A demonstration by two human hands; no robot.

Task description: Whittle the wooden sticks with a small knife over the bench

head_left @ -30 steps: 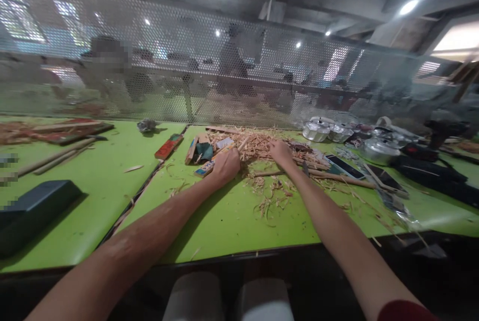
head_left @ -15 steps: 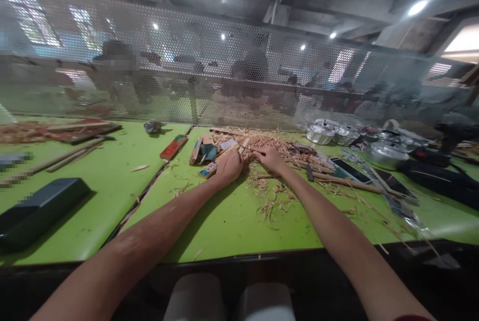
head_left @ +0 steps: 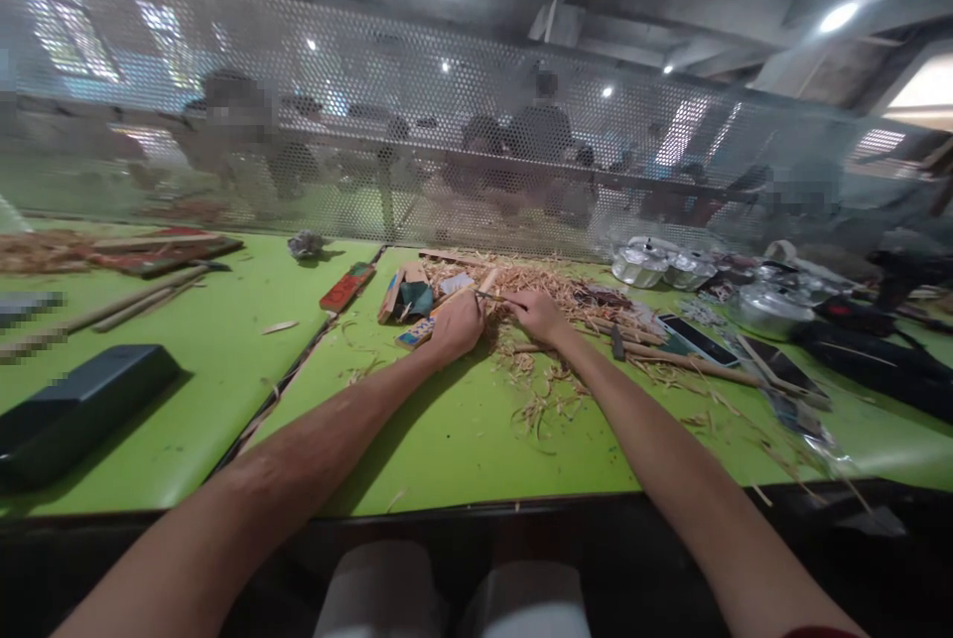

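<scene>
My left hand (head_left: pixel 457 322) is closed around a pale wooden strip (head_left: pixel 488 280) whose far end sticks out past the fingers. My right hand (head_left: pixel 541 317) grips a thin carving knife (head_left: pixel 492 297), its narrow end lying across the strip close to my left fingers. The exact blade shape is too small to tell. Curly wood shavings (head_left: pixel 536 271) are heaped just beyond both hands. By my left wrist lies a blue and yellow painted block (head_left: pixel 415 332). Behind it, wooden pieces surround a dark green cloth or paper (head_left: pixel 415 298).
A mesh screen (head_left: pixel 335 162) borders the far edge of the green table (head_left: pixel 476 449). To the right are a hammer (head_left: pixel 617 342), wooden rods (head_left: pixel 692 363), a phone (head_left: pixel 697 339) and metal kettles (head_left: pixel 640 262). A dark case (head_left: pixel 89 410) and a red block (head_left: pixel 346 288) lie left.
Both hands keep nearly the same place and hold. The knife's angle over the strip has shifted slightly. Beyond the screen, a person now stands out more clearly.
</scene>
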